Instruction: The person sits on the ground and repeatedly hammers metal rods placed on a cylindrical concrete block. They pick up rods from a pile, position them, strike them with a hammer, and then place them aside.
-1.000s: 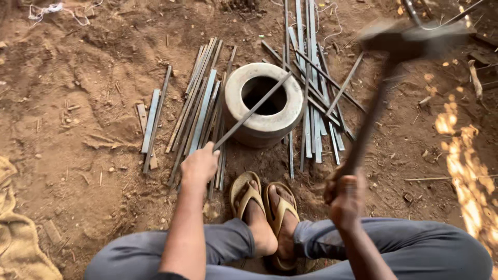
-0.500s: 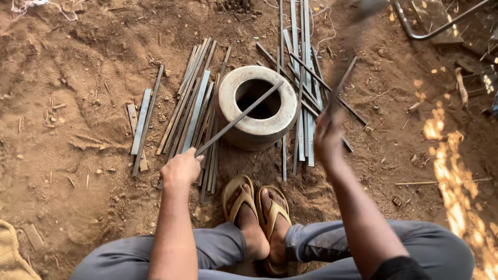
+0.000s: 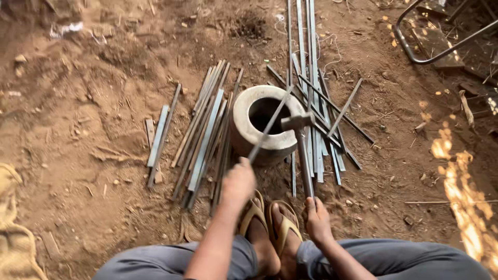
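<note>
Ground (image 3: 78, 129): bare reddish-brown dirt, loose and uneven, with sunlit patches at the right edge. A tan cloth (image 3: 13, 223) lies at the left border.

Person: seated low, grey trousers, both feet in tan sandals (image 3: 270, 228) set side by side just short of the work.

Stock: one bundle of flat metal strips (image 3: 205, 135) lies on the dirt left of the ring, roughly parallel and running away from the person. A second lot of longer metal bars (image 3: 311, 62) lies right of and beyond the ring, some crossed over others.

Support: a thick, pale cylindrical ring (image 3: 244, 129), hollow through the middle, stands on the dirt directly ahead of the feet.

Workpiece: a thin metal rod (image 3: 272, 122) lies slantwise across the ring's open top, its far end over the upper right rim and its near end running down to the left hand.

Hammer (image 3: 301, 140): the head sits on or just above the ring's right rim, beside the rod; contact cannot be confirmed. The handle runs back to the right hand.

Left hand (image 3: 238, 181): fingers curled tight round the rod's near end.

Right hand (image 3: 316, 220): fingers wrapped round the handle's lower end.
</note>
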